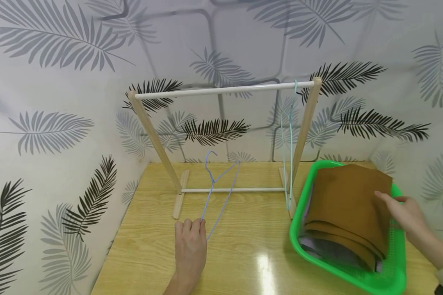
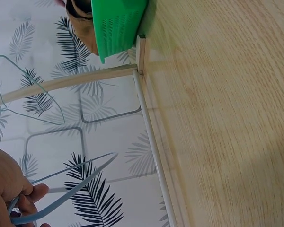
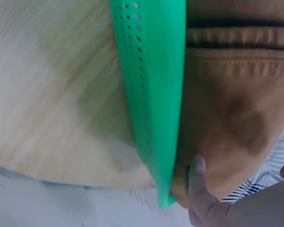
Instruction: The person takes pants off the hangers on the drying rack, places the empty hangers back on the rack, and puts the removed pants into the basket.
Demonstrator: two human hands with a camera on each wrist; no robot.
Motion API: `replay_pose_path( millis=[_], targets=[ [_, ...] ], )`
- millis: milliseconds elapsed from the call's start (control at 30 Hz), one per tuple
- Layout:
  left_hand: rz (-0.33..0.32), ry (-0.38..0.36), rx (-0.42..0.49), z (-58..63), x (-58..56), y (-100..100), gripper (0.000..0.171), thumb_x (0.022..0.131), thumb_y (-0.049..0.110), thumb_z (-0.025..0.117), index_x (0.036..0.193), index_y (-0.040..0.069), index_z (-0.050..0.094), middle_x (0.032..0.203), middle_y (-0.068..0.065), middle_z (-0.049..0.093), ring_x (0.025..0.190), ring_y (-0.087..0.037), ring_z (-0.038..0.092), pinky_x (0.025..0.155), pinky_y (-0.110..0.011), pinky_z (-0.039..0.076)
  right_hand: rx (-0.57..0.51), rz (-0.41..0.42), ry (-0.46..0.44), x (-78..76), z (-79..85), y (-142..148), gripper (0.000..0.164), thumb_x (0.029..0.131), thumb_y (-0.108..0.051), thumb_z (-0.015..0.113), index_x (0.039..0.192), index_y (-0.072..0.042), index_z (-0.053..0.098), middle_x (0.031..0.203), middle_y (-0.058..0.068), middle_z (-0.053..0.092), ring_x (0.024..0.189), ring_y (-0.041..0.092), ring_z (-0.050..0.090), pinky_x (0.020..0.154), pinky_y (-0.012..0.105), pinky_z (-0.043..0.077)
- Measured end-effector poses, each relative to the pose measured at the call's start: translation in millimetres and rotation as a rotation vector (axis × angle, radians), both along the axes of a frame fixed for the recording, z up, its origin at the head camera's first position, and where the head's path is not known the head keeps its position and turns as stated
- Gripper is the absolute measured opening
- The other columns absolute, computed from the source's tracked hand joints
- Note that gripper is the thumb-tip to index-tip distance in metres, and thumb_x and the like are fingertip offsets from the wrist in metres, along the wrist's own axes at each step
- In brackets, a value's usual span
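Note:
My left hand grips a thin lavender-blue clothes hanger by its lower part, with the hook pointing up and away. In the left wrist view, the fingers curl around the hanger. On the right, a green plastic basket holds folded brown cloth above some greyish-purple fabric. My right hand is at the right edge of the brown cloth, its thumb touching the top and its fingers spread apart from the thumb. Stitched seams show on the cloth in the right wrist view.
A small wooden rack with a white top rail stands at the back of the wood-grain table. One pale mint hanger hangs at the rail's right end. Leaf-patterned wall covering rises behind and beside the table.

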State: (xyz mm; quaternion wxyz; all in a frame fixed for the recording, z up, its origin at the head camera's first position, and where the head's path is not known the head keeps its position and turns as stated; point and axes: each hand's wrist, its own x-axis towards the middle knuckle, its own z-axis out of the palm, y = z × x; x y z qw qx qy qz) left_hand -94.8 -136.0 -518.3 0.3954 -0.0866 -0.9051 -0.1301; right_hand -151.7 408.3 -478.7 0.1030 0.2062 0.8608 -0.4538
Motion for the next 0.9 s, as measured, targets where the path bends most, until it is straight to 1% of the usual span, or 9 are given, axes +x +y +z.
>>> replay_pose_path(
  millis=[100,167,267,367,500,700,800,900],
  targets=[
    [0.0,0.0,0.003,0.5,0.2,-0.1,0.01,0.085,0.0,0.081,0.082,-0.003,0.072,0.063,-0.001,0.052,0.068,-0.011,0.032,0.063,-0.022,0.03,0.13,-0.003,0.078,-1.4,3.1,-3.4,0.107,0.104,-0.065,0.036,0.156,0.023,0.006,0.161,0.049,0.016,0.135,0.064,0.036,0.103,0.072,0.04],
    [-0.001,0.0,0.007,0.9,0.4,-0.1,0.01,0.085,0.0,0.081,0.082,-0.003,0.072,0.063,-0.001,0.052,0.068,-0.011,0.032,0.063,-0.022,0.03,0.194,-0.005,0.138,-3.1,4.8,-6.2,0.103,0.104,-0.064,0.04,0.157,0.021,0.013,0.157,0.049,0.027,0.13,0.062,0.043,0.098,0.068,0.043],
    [-0.001,-0.002,0.01,1.4,0.6,-0.1,0.01,0.085,0.0,0.081,0.082,-0.002,0.072,0.063,-0.001,0.051,0.068,-0.011,0.032,0.063,-0.022,0.03,0.253,0.033,0.21,-6.4,9.5,-9.1,0.1,0.105,-0.062,0.043,0.157,0.019,0.018,0.152,0.049,0.034,0.13,0.064,0.044,0.095,0.067,0.045],
    [0.002,-0.003,0.009,1.9,0.6,-0.5,0.01,0.085,0.0,0.081,0.082,-0.002,0.072,0.063,-0.001,0.05,0.068,-0.011,0.03,0.063,-0.022,0.029,0.287,0.098,0.26,-9.5,16.4,-12.2,0.095,0.106,-0.059,0.045,0.159,0.016,0.02,0.151,0.049,0.036,0.131,0.065,0.043,0.094,0.069,0.044],
    [0.001,0.0,0.01,2.0,0.1,-0.9,0.01,0.085,0.0,0.081,0.082,-0.002,0.072,0.062,0.0,0.049,0.068,-0.01,0.029,0.063,-0.023,0.028,0.304,0.202,0.3,-13.7,26.4,-17.8,0.091,0.106,-0.057,0.049,0.161,0.011,0.022,0.155,0.047,0.034,0.134,0.065,0.039,0.096,0.072,0.04],
    [0.0,0.008,0.005,1.0,-0.7,-1.2,0.01,0.085,0.001,0.081,0.082,-0.002,0.072,0.062,0.0,0.049,0.067,-0.011,0.029,0.063,-0.023,0.027,0.357,0.32,0.326,-20.9,39.0,-25.4,0.092,0.104,-0.055,0.056,0.162,0.009,0.023,0.16,0.045,0.028,0.139,0.069,0.032,0.101,0.08,0.034],
    [0.004,-0.003,0.02,0.4,-0.5,-1.2,0.01,0.086,0.002,0.08,0.083,-0.002,0.072,0.063,-0.001,0.049,0.068,-0.011,0.029,0.063,-0.022,0.026,0.39,0.38,0.332,-23.3,41.0,-28.3,0.092,0.104,-0.053,0.059,0.162,0.008,0.024,0.16,0.046,0.027,0.141,0.07,0.028,0.103,0.082,0.031],
    [0.006,-0.013,0.027,-0.1,-0.5,-1.6,0.01,0.087,0.002,0.08,0.083,-0.002,0.073,0.063,-0.001,0.05,0.068,-0.011,0.029,0.063,-0.022,0.026,0.425,0.439,0.337,-24.6,37.8,-32.2,0.091,0.102,-0.053,0.062,0.161,0.008,0.028,0.159,0.045,0.03,0.141,0.069,0.03,0.104,0.082,0.031]
  ],
)
